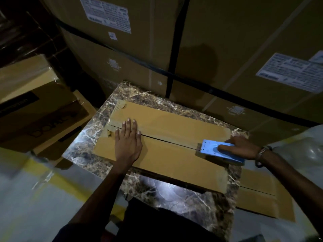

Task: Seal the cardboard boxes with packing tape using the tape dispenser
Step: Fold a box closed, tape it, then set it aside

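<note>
Cardboard, flat and long, the box (pixel 166 151) lies across the marble-patterned worktop (pixel 183 203), its centre seam running from far left to near right; the left hand (pixel 128 142) rests palm down on that seam toward the left end, fingers (pixel 130 125) straight and spread, holding nothing; the right hand (pixel 243 148) grips the blue tape dispenser (pixel 218 151), fingers curled over its body, at the seam's right end; the dispenser's front edge faces left along the seam; so the untaped line stretches leftward from it toward the pressing hand; the pull will likely need to follow that axis; a second box (pixel 262 194) lies beside the worktop, lower right; large stacked cartons (pixel 227 49) stand behind.
</note>
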`<state>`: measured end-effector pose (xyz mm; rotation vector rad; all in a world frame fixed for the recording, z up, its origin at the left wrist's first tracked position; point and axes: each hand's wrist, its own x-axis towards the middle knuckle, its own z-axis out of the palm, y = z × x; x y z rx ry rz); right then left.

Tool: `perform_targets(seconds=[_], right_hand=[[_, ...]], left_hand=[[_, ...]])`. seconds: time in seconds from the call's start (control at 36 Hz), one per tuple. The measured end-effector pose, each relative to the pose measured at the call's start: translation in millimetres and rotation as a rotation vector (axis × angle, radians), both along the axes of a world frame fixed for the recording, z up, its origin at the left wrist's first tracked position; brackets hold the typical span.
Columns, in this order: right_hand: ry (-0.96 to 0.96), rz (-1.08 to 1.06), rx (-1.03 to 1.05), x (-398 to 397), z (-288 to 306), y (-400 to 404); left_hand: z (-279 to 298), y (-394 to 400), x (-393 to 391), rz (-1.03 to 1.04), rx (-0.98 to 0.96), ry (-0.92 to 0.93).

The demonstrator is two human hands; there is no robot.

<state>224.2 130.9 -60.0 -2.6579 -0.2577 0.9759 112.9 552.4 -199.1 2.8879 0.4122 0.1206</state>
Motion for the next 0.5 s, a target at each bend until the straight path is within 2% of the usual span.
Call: perform_targets(seconds=[0.17, 0.33, 0.5], right_hand=[[-0.047, -0.021, 0.031, -9, 5, -19], [-0.124, -0.038, -0.037, -10, 16, -66], [-0.042, -0.104, 0.088, -30, 17, -89]], left_hand=[[0, 5, -4, -0.017, 0.006, 0.042], [1, 8, -3, -0.045, -0.001, 0.090], [3, 7, -3, -0.048, 0.023, 0.075]])
